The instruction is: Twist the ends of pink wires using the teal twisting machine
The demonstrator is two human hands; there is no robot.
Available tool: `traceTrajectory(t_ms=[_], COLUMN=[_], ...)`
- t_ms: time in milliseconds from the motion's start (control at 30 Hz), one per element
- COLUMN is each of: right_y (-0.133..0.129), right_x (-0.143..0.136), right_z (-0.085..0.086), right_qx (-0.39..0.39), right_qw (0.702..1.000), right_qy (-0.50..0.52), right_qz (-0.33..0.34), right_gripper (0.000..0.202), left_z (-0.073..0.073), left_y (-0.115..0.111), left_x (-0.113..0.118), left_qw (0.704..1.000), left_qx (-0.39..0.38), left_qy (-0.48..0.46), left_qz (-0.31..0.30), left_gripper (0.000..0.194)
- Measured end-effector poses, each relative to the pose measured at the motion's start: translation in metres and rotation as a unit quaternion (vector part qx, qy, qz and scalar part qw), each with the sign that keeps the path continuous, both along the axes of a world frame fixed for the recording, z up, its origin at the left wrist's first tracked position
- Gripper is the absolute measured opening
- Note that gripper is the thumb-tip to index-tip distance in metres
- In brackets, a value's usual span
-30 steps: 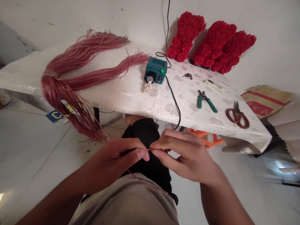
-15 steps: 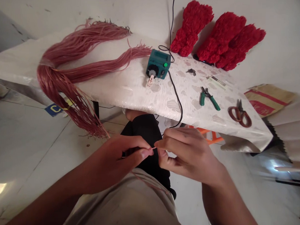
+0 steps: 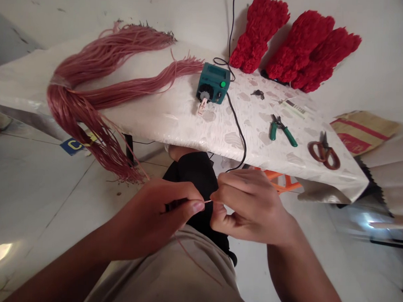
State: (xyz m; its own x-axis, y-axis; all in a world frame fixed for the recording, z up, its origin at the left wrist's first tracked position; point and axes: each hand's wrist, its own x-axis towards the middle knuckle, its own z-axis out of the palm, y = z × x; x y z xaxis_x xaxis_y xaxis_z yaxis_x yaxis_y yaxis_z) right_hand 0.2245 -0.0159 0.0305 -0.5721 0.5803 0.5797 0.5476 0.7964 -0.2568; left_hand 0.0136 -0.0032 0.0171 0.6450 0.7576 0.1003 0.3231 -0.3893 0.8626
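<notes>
Above my lap my two hands meet at a thin pink wire. My left hand pinches it between thumb and index finger. A short stretch shows between my fingertips, and my right hand is closed on its end, with the fingers curled in. A loose strand hangs below across my light shirt. Beyond my left hand, a large bundle of pink wires lies looped on the table, part of it drooping over the front edge. One strand runs from the bundle toward my left hand.
On the patterned tablecloth stand a small teal machine with a green button and a black cable. To the right lie green-handled pliers and brown-handled scissors. Red ruffled bunches lean on the wall.
The gap between my fingertips is slightly wider, with a little more wire showing. The strand over my shirt has shifted. The view has tilted slightly.
</notes>
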Motion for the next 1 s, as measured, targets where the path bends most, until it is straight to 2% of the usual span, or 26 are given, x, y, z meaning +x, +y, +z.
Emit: traceTrajectory(t_ms=[200, 367, 600, 867, 1000], right_y=[0.001, 0.002, 0.003, 0.009, 0.024], right_x=[-0.003, -0.003, -0.004, -0.004, 0.002], right_z=[0.0, -0.002, -0.006, -0.009, -0.014], right_qx=[0.001, -0.004, 0.003, -0.01, -0.066], right_qw=[1.0, 1.0, 0.999, 0.999, 0.995], right_qy=[-0.003, 0.014, 0.037, 0.05, 0.077], right_qz=[0.009, -0.007, -0.002, -0.005, 0.001], right_gripper=[0.016, 0.017, 0.019, 0.02, 0.017], left_z=[0.0, 0.003, 0.001, -0.002, -0.009], left_y=[-0.003, -0.003, -0.001, 0.006, 0.017], left_x=[-0.005, -0.001, 0.0, -0.006, 0.002], left_qw=[0.999, 0.996, 0.998, 0.998, 0.996], left_qx=[-0.037, -0.073, -0.032, -0.044, -0.039], left_qy=[0.001, 0.012, -0.01, -0.005, -0.001], left_qz=[0.008, 0.042, 0.047, 0.046, 0.079], left_gripper=[0.028, 0.022, 0.025, 0.022, 0.023])
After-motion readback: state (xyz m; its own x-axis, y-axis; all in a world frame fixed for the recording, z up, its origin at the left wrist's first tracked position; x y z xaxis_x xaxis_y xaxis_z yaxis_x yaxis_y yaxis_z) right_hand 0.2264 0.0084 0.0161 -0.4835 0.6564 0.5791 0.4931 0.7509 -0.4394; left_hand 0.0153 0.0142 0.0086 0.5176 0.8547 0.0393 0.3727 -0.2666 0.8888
